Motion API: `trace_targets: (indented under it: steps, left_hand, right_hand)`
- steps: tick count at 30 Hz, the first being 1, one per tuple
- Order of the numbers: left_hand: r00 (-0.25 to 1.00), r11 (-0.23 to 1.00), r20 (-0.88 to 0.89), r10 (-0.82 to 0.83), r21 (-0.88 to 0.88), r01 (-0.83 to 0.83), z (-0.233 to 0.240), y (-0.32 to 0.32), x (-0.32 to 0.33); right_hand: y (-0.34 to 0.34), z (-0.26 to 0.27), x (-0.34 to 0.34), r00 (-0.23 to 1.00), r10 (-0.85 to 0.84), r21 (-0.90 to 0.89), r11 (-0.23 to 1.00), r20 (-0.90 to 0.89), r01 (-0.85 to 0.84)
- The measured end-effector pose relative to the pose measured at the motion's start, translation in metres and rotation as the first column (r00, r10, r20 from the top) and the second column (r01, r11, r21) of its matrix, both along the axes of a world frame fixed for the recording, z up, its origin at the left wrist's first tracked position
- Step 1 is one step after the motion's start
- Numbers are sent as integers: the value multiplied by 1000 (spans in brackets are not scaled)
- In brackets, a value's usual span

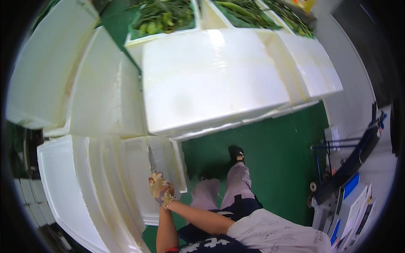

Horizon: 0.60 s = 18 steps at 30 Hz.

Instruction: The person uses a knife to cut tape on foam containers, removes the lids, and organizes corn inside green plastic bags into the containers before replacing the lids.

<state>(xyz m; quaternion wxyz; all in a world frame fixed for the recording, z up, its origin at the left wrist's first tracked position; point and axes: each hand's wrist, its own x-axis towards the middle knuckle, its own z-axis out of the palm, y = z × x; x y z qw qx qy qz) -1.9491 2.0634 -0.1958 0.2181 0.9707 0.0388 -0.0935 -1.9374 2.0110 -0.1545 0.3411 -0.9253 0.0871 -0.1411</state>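
Observation:
A patterned work glove covers my right hand (164,190), which is closed around the handle of a knife (152,160). The knife's blade points away from me, above a white foam piece (136,177). My left forearm (166,227) runs up to the same place and meets the right wrist. My left hand is mostly hidden behind or under the right one, so its grip cannot be made out. Several white foam lids or boxes (60,167) lean side by side to the left of my hands.
Ahead stands a large white foam box (205,79). Beyond it are foam boxes of leafy green produce (167,19). Tall foam boxes (47,72) rise at the left. A folding hand cart (351,158) and flat panels (351,205) lean at the right wall. The floor (278,164) is green.

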Motion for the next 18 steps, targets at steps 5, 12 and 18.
trace_targets:
  steps: [5, 12, 18]
  left_hand:
    - [964, 990, 246, 99, -122, -70, 10, 48, 3]
    - [281, 686, 700, 656, -709, 164, 299, 77, 25]
    - [537, 562, 488, 688, 109, -820, 348, 307, 12]
  right_hand:
    - [-47, 67, 10, 933, 192, 257, 960, -305, -113]
    - [-167, 205, 78, 962, -80, -109, 993, -260, 53]
    - [-158, 215, 135, 930, 310, 169, 945, -198, -279]
